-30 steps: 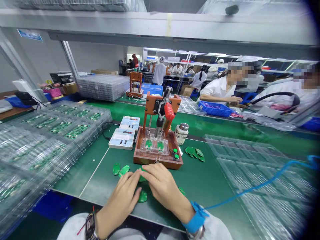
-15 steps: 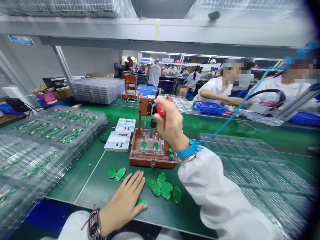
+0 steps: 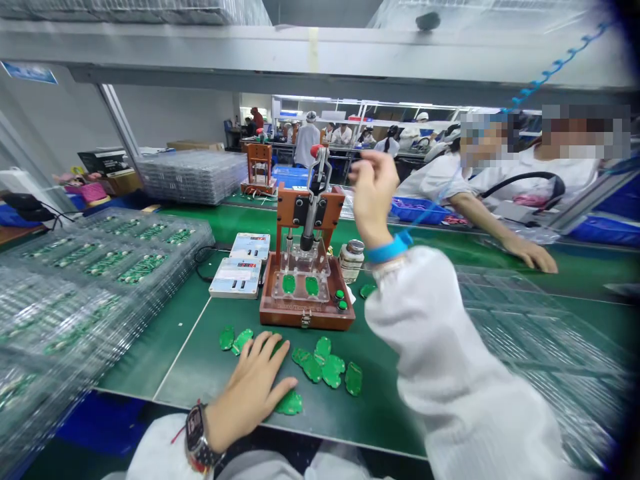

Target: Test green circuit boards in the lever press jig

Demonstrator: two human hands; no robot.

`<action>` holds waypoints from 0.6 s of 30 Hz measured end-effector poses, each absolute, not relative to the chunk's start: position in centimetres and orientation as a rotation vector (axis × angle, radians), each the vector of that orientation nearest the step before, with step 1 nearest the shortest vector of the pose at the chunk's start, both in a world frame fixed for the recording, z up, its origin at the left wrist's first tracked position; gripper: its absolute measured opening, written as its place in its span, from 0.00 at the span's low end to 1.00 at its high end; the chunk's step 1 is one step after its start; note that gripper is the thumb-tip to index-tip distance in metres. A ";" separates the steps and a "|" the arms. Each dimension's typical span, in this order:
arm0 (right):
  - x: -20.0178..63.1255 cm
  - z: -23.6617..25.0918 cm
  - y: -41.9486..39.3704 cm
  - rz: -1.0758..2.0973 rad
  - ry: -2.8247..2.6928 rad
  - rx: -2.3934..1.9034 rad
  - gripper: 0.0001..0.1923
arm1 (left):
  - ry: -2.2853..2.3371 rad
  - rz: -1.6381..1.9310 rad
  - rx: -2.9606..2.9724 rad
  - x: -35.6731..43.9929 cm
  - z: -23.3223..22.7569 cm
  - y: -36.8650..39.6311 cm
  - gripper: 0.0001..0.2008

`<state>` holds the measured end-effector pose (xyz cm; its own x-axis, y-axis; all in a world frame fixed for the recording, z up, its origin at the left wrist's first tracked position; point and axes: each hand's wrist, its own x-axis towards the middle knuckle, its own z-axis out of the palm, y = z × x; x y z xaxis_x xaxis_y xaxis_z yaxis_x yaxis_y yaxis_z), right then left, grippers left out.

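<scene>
Left hand (image 3: 253,387) flat, fingers spread, on the mat, thumb touching a green board (image 3: 290,403). Right hand (image 3: 373,193) raised, loosely curled, holding nothing, just beside the fixture lever (image 3: 316,193). Boards look thin, stiff, light, probably fragile; best pinched by the edges. More boards (image 3: 327,367) lie just right of the left hand.

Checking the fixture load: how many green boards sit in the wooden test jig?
2: left board and right board, side by side under the clear plate of the jig.
</scene>
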<state>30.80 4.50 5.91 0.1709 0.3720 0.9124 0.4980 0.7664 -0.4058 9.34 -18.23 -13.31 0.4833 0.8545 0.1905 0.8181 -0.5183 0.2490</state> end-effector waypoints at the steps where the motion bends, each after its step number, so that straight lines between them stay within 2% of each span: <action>1: 31.5 3.4 2.9 -0.053 -1.316 -0.795 0.11 | 1.440 0.476 2.573 8.9 -13.2 -18.0 0.22; 4: 32.3 -3.7 -2.4 0.178 -1.348 -0.998 0.11 | 1.353 0.503 2.523 7.6 -12.8 -17.1 0.21; 7: 31.8 -7.9 -5.8 0.367 -1.658 -1.035 0.10 | 1.307 0.466 2.493 6.9 -12.8 -16.3 0.22; 12: 31.2 -8.5 -6.3 0.348 -2.144 -1.111 0.14 | 1.282 0.496 2.449 7.1 -12.2 -15.9 0.19; 18: 31.6 -7.6 -5.4 0.383 -2.220 -1.071 0.13 | 1.281 0.426 2.382 6.8 -11.0 -15.6 0.22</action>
